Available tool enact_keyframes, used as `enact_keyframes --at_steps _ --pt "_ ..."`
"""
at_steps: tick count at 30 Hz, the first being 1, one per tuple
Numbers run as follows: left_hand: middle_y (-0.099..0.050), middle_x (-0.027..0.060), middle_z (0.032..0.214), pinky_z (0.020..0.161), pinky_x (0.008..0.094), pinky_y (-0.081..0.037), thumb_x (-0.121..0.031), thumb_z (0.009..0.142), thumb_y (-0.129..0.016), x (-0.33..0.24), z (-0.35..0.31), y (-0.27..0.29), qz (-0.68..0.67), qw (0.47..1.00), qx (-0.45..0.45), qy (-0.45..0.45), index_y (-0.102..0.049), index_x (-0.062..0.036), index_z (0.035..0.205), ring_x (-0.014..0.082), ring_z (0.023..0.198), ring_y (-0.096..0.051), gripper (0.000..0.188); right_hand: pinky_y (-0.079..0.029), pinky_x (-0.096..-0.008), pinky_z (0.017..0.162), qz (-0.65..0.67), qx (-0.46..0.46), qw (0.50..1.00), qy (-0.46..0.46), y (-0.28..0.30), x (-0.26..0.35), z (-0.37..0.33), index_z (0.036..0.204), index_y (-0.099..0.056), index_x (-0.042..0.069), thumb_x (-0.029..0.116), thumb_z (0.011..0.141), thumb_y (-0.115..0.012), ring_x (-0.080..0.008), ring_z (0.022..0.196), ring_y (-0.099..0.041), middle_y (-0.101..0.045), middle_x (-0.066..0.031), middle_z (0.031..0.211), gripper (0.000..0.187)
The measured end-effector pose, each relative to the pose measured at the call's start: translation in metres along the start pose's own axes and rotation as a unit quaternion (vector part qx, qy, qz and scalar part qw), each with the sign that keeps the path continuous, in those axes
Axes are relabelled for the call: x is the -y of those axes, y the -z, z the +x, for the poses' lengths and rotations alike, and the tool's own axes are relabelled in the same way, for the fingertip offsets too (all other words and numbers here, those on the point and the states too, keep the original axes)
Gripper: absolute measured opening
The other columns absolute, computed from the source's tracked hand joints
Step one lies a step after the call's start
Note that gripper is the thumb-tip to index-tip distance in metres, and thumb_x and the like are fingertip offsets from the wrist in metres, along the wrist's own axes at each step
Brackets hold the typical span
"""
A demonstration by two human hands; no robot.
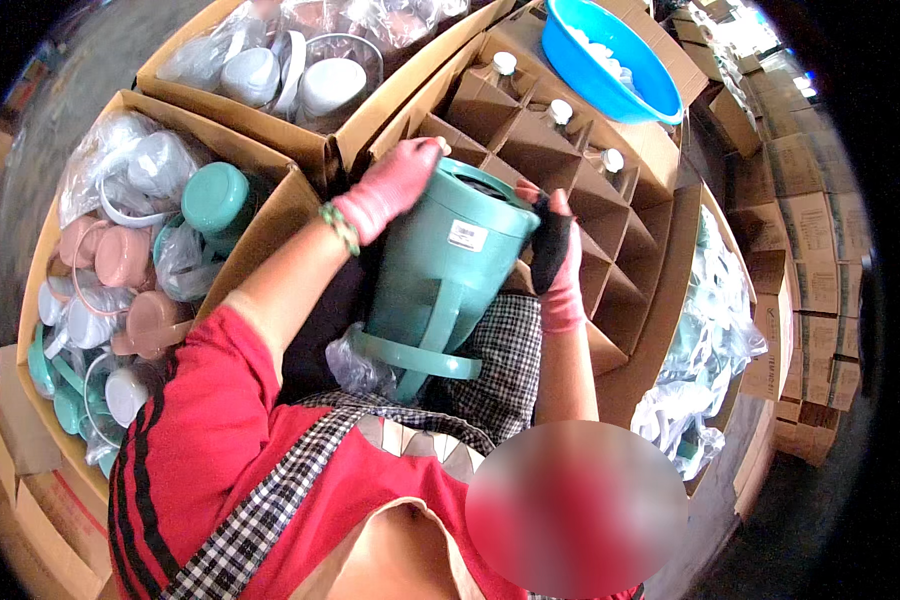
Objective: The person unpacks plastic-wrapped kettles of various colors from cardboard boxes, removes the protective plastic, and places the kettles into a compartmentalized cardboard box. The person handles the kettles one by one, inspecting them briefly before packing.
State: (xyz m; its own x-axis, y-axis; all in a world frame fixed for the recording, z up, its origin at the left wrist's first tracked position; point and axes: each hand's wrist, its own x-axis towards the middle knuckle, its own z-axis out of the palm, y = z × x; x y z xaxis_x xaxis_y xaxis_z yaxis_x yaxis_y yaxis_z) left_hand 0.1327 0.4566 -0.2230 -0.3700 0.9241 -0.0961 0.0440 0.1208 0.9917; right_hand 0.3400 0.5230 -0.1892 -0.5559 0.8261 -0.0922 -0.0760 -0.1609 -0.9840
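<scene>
A large teal plastic pitcher [460, 270] with a side handle and a white label is held in front of my body. Its far end shows a raised rim with a dark opening, and a flat teal ring or lid sits at the near end. My left hand [395, 188], in a pink glove, closes over the left of the far rim. My right hand [557, 250], gloved in pink and black, grips the right side of that rim, its thumb and fingers around the edge. Clear plastic film [355, 360] bunches by the near end.
A divided carton [610, 305] with several white-capped clear bottles [558, 113] stands ahead. Boxes of bagged teal, pink and pale pitchers [215, 200] crowd the left and far left. Beyond is a blue basin [560, 60] with white pieces; an open box of bagged teal items [705, 300] lies right.
</scene>
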Motion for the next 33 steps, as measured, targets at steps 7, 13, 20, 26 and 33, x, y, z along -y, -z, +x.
enact_keyframes --at_steps 7,13,20,26,33 --pt "-0.051 0.0168 0.107 0.088 0.0323 -0.036 -0.035 0.078 -0.051 -0.022 -0.019 -0.019 0.123 0.99 0.008 -0.07 -0.051 0.0008 0.105 0.0248 0.1 -0.049 0.045 -0.039 -0.0243 0.075 0.043 0.0 0.999 -0.021 0.008 -0.012 0.01 0.094 -0.054 -0.001 0.026 0.081 -0.047 -0.0154 0.08 -0.052 -0.057 -0.0074 0.088 0.03" --pt "-0.054 0.0114 0.101 0.084 0.0282 -0.039 -0.034 0.083 -0.045 -0.009 -0.003 -0.008 -0.039 0.996 0.078 -0.014 -0.044 0.0025 0.112 0.0171 0.091 -0.051 0.046 -0.041 -0.025 0.073 -0.025 -0.032 0.999 -0.024 -0.003 0.006 -0.006 0.094 -0.054 -0.002 0.039 0.082 -0.046 -0.0139 0.081 -0.051 -0.055 -0.0085 0.082 0.044" --pt "-0.046 0.0135 0.114 0.083 0.0294 -0.038 -0.028 0.084 -0.046 -0.039 -0.047 -0.021 0.118 0.986 -0.011 -0.113 -0.041 -0.0092 0.12 0.0195 0.097 -0.049 0.041 -0.042 -0.0225 0.071 -0.206 0.104 0.957 0.178 0.016 0.006 0.0 0.103 -0.05 -0.004 0.018 0.082 -0.043 -0.0137 0.08 -0.053 -0.058 -0.0097 0.093 0.032" --pt "-0.056 0.0059 0.098 0.079 0.0245 -0.043 -0.035 0.085 -0.043 -0.006 -0.013 0.001 -0.342 0.895 0.286 -0.01 -0.044 -0.0026 0.114 0.0115 0.086 -0.053 0.044 -0.039 -0.0255 0.081 -0.22 0.055 0.972 0.062 -0.01 0.044 -0.04 0.106 -0.05 -0.002 0.004 0.078 -0.046 -0.015 0.089 -0.052 -0.057 -0.0097 0.1 0.028" --pt "-0.056 0.011 0.099 0.08 0.0306 -0.044 -0.041 0.075 -0.055 0.008 -0.039 -0.019 -0.438 0.822 0.357 0.074 -0.045 0.0009 0.111 0.0178 0.088 -0.055 0.056 -0.044 -0.0351 0.067 -0.658 0.471 0.487 0.327 -0.033 0.128 -0.046 0.079 -0.049 0.006 0.012 0.064 -0.053 -0.0263 0.079 -0.05 -0.048 -0.0113 0.084 0.017"
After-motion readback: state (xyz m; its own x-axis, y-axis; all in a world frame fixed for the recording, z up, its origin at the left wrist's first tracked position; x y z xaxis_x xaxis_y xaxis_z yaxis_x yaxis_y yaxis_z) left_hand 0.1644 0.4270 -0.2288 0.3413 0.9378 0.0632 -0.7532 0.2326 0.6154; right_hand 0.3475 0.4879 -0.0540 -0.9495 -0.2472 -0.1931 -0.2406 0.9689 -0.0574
